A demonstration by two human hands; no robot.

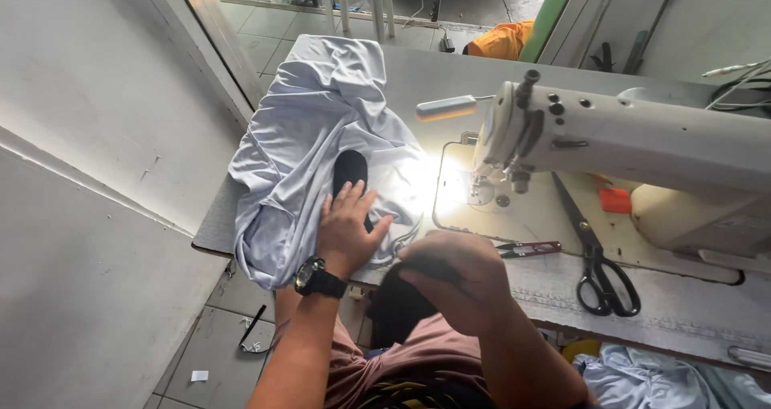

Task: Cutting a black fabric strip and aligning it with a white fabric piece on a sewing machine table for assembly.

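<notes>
1. My left hand (347, 226) lies flat, fingers spread, pressing the pale grey-white stretchy fabric garment (309, 136) onto the grey sewing table (210, 226), prob. to pin it in place. It clasps nothing.
2. My right hand (450, 271) is curled shut on a piece of black cloth (399, 306), pulled toward the near edge at 6 o'clock. More black cloth shows at 12 o'clock of the left hand.
3. The garment is bunched from 10 to 12 o'clock, w/ one end hanging off the table.
4. At 2 o'clock: white industrial sewing machine (634, 140), lamp glaring on its plate.
5. At 3 o'clock: small red-handled thread snips (526, 249), then black-handled long steel scissors (598, 260).
</notes>
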